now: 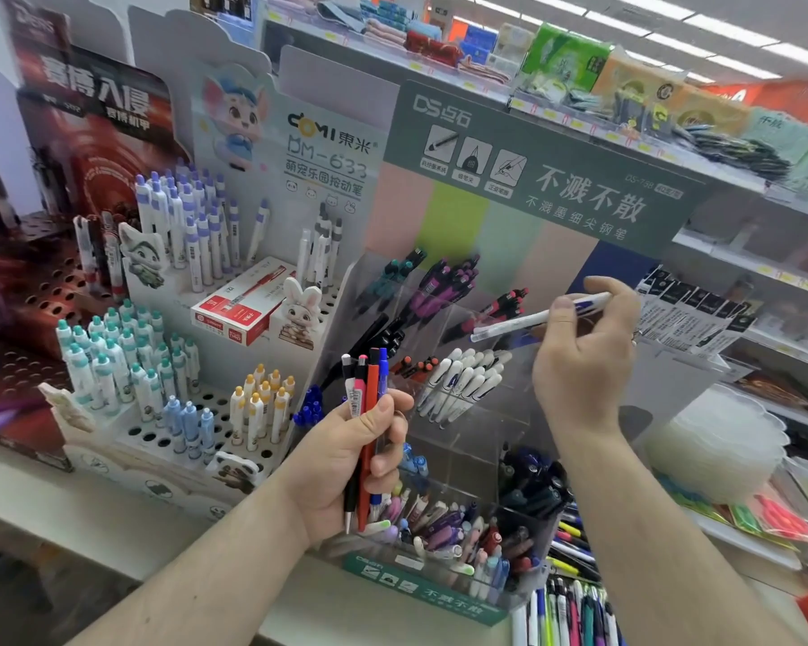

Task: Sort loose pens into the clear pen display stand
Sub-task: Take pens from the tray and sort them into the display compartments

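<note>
Head view: left hand (346, 463) grips a bunch of pens (365, 412) upright, fingers curled round them, tips poking out below the fist, caps above the thumb. Right hand (579, 356) pinches a single white pen (532, 319) between thumb and fingers, pen lying near level, its free end pointing left of the grip, over the upper compartments of the clear stand (439, 449). White-capped pens (462, 380) sit in a compartment just below that pen. Mixed pens (449, 529) fill the lower compartments, right of the left fist. White rack (159, 435) further left.
</note>
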The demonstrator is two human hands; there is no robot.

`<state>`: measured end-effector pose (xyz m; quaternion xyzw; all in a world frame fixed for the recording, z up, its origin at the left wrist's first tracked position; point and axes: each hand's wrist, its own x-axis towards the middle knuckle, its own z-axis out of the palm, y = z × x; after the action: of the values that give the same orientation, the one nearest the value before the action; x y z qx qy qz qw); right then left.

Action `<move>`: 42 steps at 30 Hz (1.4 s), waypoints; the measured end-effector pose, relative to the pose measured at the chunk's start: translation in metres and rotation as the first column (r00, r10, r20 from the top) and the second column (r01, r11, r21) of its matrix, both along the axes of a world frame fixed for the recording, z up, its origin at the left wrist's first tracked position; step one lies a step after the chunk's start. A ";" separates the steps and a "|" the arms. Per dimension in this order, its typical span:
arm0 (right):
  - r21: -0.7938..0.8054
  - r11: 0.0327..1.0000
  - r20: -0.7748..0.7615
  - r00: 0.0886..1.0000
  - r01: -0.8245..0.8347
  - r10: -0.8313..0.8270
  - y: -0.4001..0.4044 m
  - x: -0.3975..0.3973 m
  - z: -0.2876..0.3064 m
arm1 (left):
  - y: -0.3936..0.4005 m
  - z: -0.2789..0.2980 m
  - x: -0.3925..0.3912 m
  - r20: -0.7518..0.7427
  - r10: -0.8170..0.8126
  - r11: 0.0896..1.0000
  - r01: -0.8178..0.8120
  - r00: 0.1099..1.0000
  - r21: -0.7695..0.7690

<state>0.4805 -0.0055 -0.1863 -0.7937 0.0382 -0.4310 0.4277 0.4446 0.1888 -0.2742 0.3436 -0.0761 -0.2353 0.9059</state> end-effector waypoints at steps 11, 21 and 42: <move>-0.468 0.877 -0.348 0.935 -0.106 -0.072 0.012 0.031 -0.032 | 0.001 0.006 -0.009 -0.015 0.064 0.995 -0.063 0.998 0.079; -0.746 0.653 -0.414 0.861 -0.134 -0.296 0.009 0.032 -0.042 | 0.004 0.005 -0.010 0.103 0.096 0.974 -0.115 0.990 0.197; -0.129 0.912 -0.261 0.901 -0.389 0.347 0.025 -0.019 -0.022 | -0.001 -0.017 -0.006 0.643 0.178 0.615 -0.594 0.745 0.519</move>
<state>0.4612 0.0191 -0.2081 -0.8663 -0.1022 -0.2480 0.4214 0.4389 0.1874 -0.2911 0.7172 -0.1493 0.0695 0.6772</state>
